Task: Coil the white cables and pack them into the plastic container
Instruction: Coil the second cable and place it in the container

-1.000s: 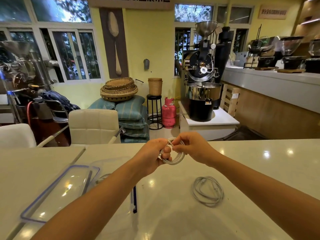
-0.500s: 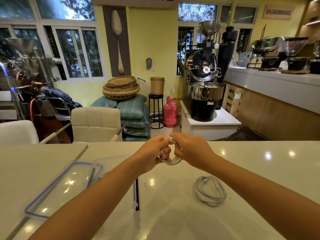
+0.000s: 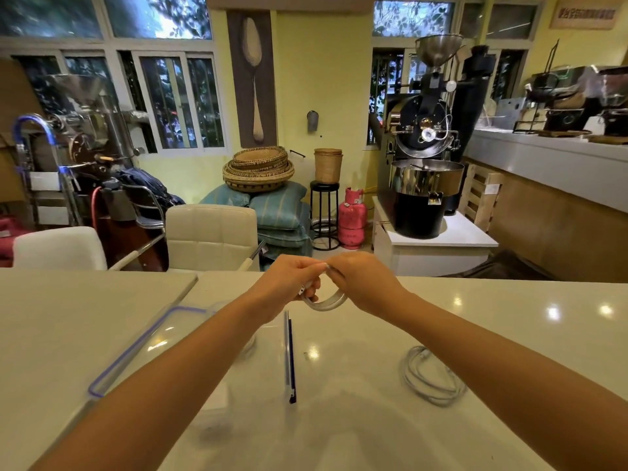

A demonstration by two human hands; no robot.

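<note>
White cable hangs in a small loop between our two hands above the far middle of the pale counter, short of its far edge. Our left hand is closed around one side of the loop, a connector end poking out below the fingers; our right hand is closed on the other side, pinching the strands near the top. We judge the step in hand to be the coiling of this cable, with the loop nearly gathered.

On the counter toward the near right lies a second cable, loosely coiled and well apart from both hands. To the left, partly hidden under our left forearm, sits the clear plastic container, its wall marked by a dark blue strip; how much it already holds we cannot tell. Just beside it, farther left, lies a clear lid with a blue rim.

Next, as we read it, the gathered loop needs its loose end secured so it does not spring open, then a short carry down and left into the container. The second coil on the counter would follow it.
</note>
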